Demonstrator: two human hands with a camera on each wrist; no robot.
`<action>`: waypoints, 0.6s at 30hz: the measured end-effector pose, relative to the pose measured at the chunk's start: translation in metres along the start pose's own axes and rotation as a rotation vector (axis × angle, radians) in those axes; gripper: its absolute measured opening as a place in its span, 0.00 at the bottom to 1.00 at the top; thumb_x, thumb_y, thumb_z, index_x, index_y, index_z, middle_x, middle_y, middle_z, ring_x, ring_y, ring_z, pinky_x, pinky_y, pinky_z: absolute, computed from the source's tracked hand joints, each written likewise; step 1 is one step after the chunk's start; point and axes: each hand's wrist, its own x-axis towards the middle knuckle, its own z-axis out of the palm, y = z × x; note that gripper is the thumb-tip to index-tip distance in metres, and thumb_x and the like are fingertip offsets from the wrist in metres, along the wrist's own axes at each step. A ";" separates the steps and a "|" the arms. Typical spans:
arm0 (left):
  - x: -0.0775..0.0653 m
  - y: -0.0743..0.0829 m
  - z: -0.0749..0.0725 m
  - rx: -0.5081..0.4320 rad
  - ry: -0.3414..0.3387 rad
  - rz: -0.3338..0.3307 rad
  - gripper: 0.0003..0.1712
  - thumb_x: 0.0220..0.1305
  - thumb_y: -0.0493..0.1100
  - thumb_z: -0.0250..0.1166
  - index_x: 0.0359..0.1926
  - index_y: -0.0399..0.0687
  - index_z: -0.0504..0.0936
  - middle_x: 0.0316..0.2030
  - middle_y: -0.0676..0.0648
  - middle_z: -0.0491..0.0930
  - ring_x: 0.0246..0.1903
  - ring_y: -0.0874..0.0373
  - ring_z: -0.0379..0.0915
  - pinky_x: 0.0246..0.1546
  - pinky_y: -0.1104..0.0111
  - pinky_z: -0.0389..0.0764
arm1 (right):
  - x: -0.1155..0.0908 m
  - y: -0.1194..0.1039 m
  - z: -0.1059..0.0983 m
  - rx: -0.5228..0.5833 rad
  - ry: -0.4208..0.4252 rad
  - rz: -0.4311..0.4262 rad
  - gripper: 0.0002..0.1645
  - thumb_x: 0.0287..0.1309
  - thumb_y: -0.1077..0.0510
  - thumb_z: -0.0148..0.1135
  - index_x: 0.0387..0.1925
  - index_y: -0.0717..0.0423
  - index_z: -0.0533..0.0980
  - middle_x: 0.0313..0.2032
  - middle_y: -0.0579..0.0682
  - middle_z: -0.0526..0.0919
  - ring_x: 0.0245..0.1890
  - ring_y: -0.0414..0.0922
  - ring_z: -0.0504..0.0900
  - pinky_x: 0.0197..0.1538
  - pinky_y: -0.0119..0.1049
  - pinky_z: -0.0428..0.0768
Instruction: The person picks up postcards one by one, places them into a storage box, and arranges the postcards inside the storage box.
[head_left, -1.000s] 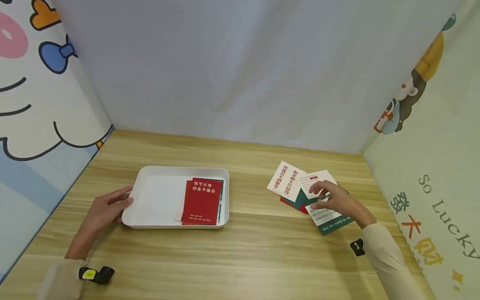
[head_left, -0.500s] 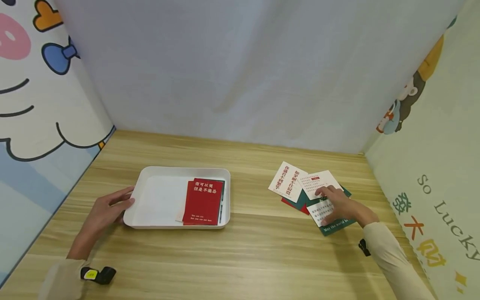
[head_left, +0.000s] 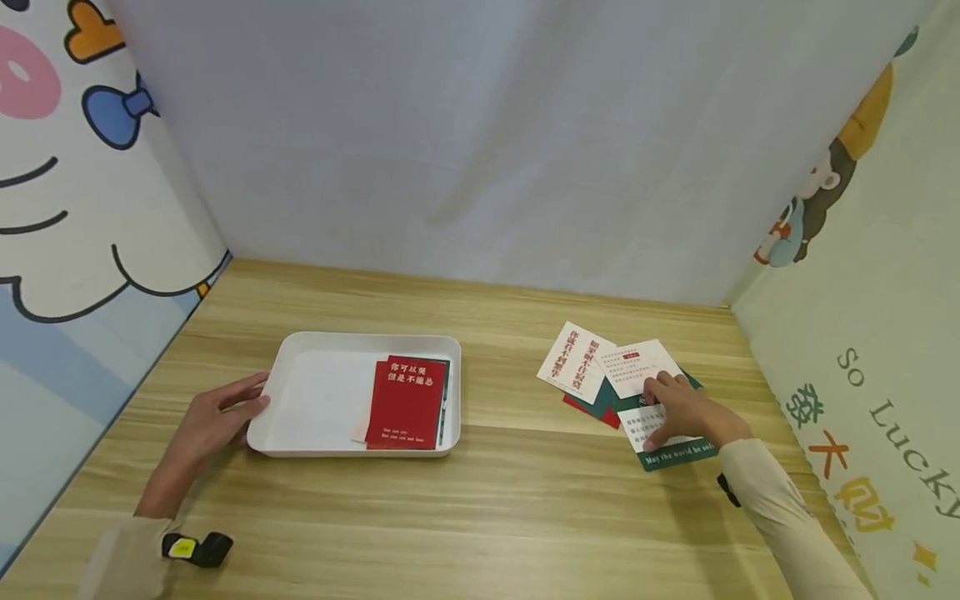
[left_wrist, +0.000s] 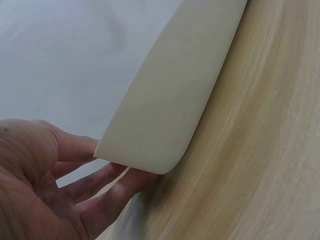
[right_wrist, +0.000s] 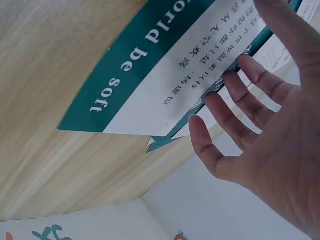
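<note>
In the head view my left hand (head_left: 213,425) holds the left side of a white tray (head_left: 322,392). The left wrist view has the thumb at the tray's rim and the other fingers under its corner. Inside the tray, at its right, lie overlapping cards with a red card (head_left: 405,408) on top. My right hand (head_left: 686,412) is spread over a green-and-white card (right_wrist: 145,65) that lies flat in a loose pile. Its fingertips are at the card's far edge, with the thumb toward the near side. The palm hides part of this card.
Beside the right hand, the pile includes a white card with small red print (head_left: 626,362) and a white card with large red characters (head_left: 572,367). Green and red card corners show beneath. Cloth walls stand behind and at both sides of the wooden table (head_left: 480,517).
My right hand has come down onto the green-and-white card, its fingers spreading from a closer pinch above the pile. My left hand and the tray have stayed in place.
</note>
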 end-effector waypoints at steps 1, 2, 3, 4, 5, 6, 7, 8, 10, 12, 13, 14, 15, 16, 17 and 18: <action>0.000 0.001 0.000 0.003 0.000 0.000 0.34 0.80 0.49 0.59 0.78 0.38 0.64 0.68 0.21 0.68 0.38 0.74 0.71 0.30 0.70 0.81 | -0.001 0.000 -0.001 0.006 0.000 0.004 0.38 0.40 0.49 0.89 0.37 0.56 0.66 0.38 0.51 0.67 0.41 0.52 0.64 0.43 0.48 0.66; -0.001 0.001 0.000 0.005 -0.002 0.000 0.34 0.80 0.49 0.59 0.78 0.38 0.64 0.69 0.21 0.68 0.38 0.75 0.71 0.31 0.70 0.81 | -0.001 -0.001 -0.001 0.012 0.000 0.011 0.38 0.40 0.49 0.88 0.37 0.56 0.66 0.37 0.51 0.67 0.41 0.52 0.64 0.43 0.47 0.65; -0.001 0.001 -0.001 0.006 -0.003 -0.001 0.34 0.80 0.49 0.59 0.78 0.38 0.64 0.69 0.21 0.68 0.38 0.75 0.70 0.31 0.70 0.81 | -0.001 0.000 -0.001 0.019 0.001 0.014 0.37 0.40 0.49 0.88 0.36 0.56 0.66 0.37 0.51 0.68 0.40 0.51 0.64 0.43 0.46 0.65; -0.001 0.001 0.000 0.007 -0.005 -0.001 0.34 0.80 0.49 0.58 0.78 0.38 0.64 0.69 0.21 0.68 0.38 0.75 0.70 0.31 0.70 0.82 | -0.001 0.001 -0.001 0.030 0.001 0.016 0.37 0.40 0.50 0.88 0.36 0.56 0.66 0.36 0.50 0.68 0.40 0.51 0.64 0.43 0.45 0.64; -0.001 0.002 0.000 0.006 -0.006 -0.001 0.34 0.80 0.49 0.58 0.78 0.38 0.64 0.69 0.21 0.68 0.39 0.75 0.70 0.31 0.70 0.82 | -0.001 0.002 -0.001 0.040 0.004 0.014 0.36 0.41 0.50 0.88 0.36 0.56 0.66 0.35 0.50 0.68 0.39 0.50 0.64 0.42 0.44 0.64; -0.001 0.001 0.000 0.005 -0.007 -0.001 0.34 0.80 0.49 0.58 0.78 0.38 0.64 0.69 0.21 0.67 0.39 0.76 0.70 0.31 0.70 0.82 | -0.002 0.003 -0.001 0.051 0.005 0.014 0.36 0.42 0.50 0.87 0.36 0.56 0.66 0.34 0.50 0.68 0.38 0.50 0.64 0.42 0.44 0.64; -0.001 0.001 0.000 0.002 -0.007 -0.002 0.34 0.80 0.49 0.58 0.78 0.38 0.64 0.69 0.21 0.67 0.38 0.76 0.70 0.31 0.70 0.82 | -0.002 0.004 -0.001 0.056 0.010 0.008 0.35 0.42 0.50 0.87 0.36 0.57 0.66 0.34 0.50 0.68 0.37 0.49 0.64 0.41 0.43 0.63; 0.000 0.001 0.000 -0.001 -0.007 -0.003 0.34 0.80 0.49 0.58 0.78 0.38 0.63 0.69 0.21 0.67 0.39 0.75 0.71 0.31 0.70 0.82 | -0.002 0.006 -0.001 0.063 0.012 0.003 0.35 0.43 0.51 0.87 0.35 0.57 0.66 0.33 0.50 0.68 0.37 0.48 0.64 0.41 0.43 0.63; 0.000 0.001 0.000 -0.005 -0.008 -0.004 0.35 0.80 0.49 0.58 0.78 0.38 0.63 0.69 0.21 0.67 0.39 0.74 0.71 0.31 0.70 0.82 | -0.001 0.008 -0.001 0.064 0.015 -0.005 0.33 0.45 0.51 0.86 0.35 0.57 0.67 0.33 0.50 0.68 0.36 0.47 0.65 0.40 0.42 0.63; 0.000 0.000 0.000 -0.006 -0.009 -0.004 0.35 0.80 0.49 0.58 0.78 0.38 0.63 0.69 0.21 0.67 0.39 0.73 0.72 0.32 0.70 0.82 | -0.001 0.010 -0.002 0.057 0.010 0.001 0.31 0.46 0.50 0.85 0.35 0.57 0.69 0.33 0.50 0.69 0.35 0.46 0.66 0.40 0.42 0.64; 0.000 0.000 0.000 -0.005 -0.007 -0.003 0.35 0.80 0.49 0.59 0.78 0.38 0.63 0.69 0.21 0.67 0.39 0.73 0.72 0.31 0.70 0.82 | -0.001 0.011 -0.003 0.053 0.006 0.002 0.30 0.47 0.50 0.85 0.35 0.57 0.70 0.33 0.50 0.70 0.35 0.46 0.67 0.40 0.42 0.65; 0.000 0.000 0.000 -0.004 -0.007 -0.002 0.35 0.80 0.49 0.58 0.78 0.38 0.63 0.69 0.21 0.67 0.39 0.73 0.72 0.31 0.71 0.82 | 0.000 0.011 -0.003 0.054 -0.001 0.008 0.29 0.48 0.50 0.84 0.35 0.57 0.70 0.32 0.50 0.70 0.35 0.47 0.67 0.40 0.42 0.65; 0.000 0.000 0.000 -0.004 -0.006 -0.001 0.35 0.80 0.49 0.59 0.78 0.38 0.63 0.69 0.21 0.67 0.39 0.73 0.72 0.31 0.70 0.82 | 0.000 0.012 -0.003 0.052 -0.008 0.016 0.28 0.48 0.50 0.84 0.34 0.57 0.71 0.32 0.49 0.70 0.35 0.46 0.68 0.40 0.42 0.65; 0.000 0.000 0.000 0.000 -0.004 0.001 0.34 0.80 0.49 0.59 0.78 0.38 0.63 0.69 0.21 0.68 0.39 0.73 0.72 0.31 0.70 0.82 | 0.000 0.012 -0.004 0.051 -0.015 0.023 0.27 0.49 0.50 0.84 0.34 0.56 0.72 0.32 0.48 0.70 0.35 0.46 0.68 0.40 0.42 0.65; 0.000 0.000 0.000 -0.002 -0.003 0.002 0.34 0.80 0.49 0.59 0.78 0.38 0.63 0.69 0.21 0.68 0.39 0.73 0.72 0.31 0.70 0.82 | 0.000 0.012 -0.004 0.053 -0.021 0.027 0.26 0.50 0.50 0.83 0.33 0.56 0.72 0.31 0.48 0.71 0.35 0.46 0.69 0.40 0.41 0.65; 0.000 0.000 0.000 -0.002 -0.002 0.003 0.34 0.80 0.49 0.59 0.78 0.38 0.64 0.69 0.21 0.68 0.39 0.73 0.72 0.31 0.70 0.82 | 0.001 0.012 -0.005 0.054 -0.026 0.030 0.25 0.50 0.50 0.83 0.33 0.56 0.73 0.31 0.48 0.71 0.35 0.46 0.69 0.40 0.41 0.65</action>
